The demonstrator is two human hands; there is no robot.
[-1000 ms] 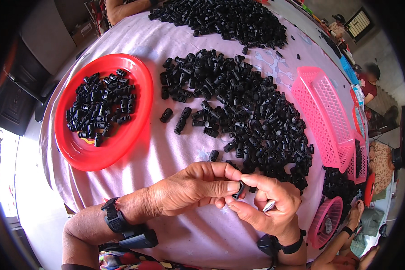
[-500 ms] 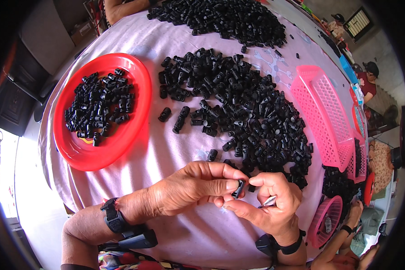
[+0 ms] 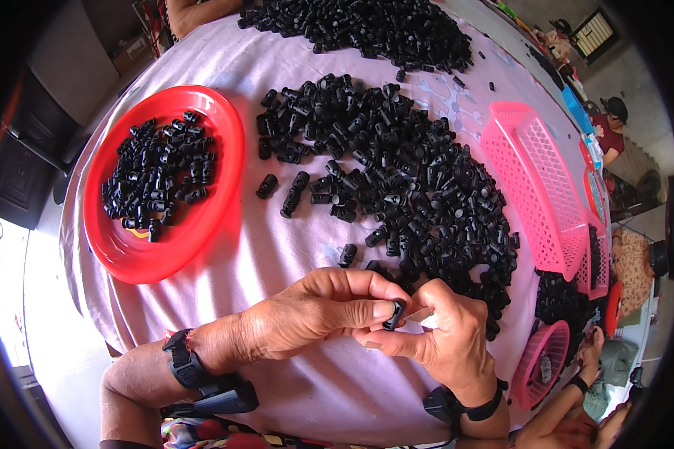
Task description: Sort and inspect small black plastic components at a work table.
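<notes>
- Head view, clock directions taken from its middle: a pink cloth (image 3: 296,262) spreads across the table, its lower part hidden by the person's forearms.
- At two o'clock, a near heap of small black parts (image 3: 419,187); its lower end runs behind the right hand, so where it stops is hard to see.
- Between nine and ten o'clock, a red tray (image 3: 157,268) holding a cluster of similar parts, which covers most of its floor.
- At twelve o'clock, a far heap (image 3: 367,30), cut off by the upper edge.
- Between two and three o'clock, a pink oblong basket (image 3: 532,179) with lattice walls.
- At five o'clock, the left hand (image 3: 318,314) pinches a part between thumb and forefinger; its other fingers are largely covered.
- Just beside it, the right hand (image 3: 449,329) is curled round a slender item; whether its fingertips touch the part I cannot tell.
- At four o'clock, a pink round basket (image 3: 528,367) and, beyond it, another person's hand (image 3: 591,350).
- At five o'clock, the pinched black part (image 3: 394,315), tilted, partly under the left thumb.
- Right beside that part, the pale slender item (image 3: 429,321), mostly hidden by fingers, its shape unclear.
</notes>
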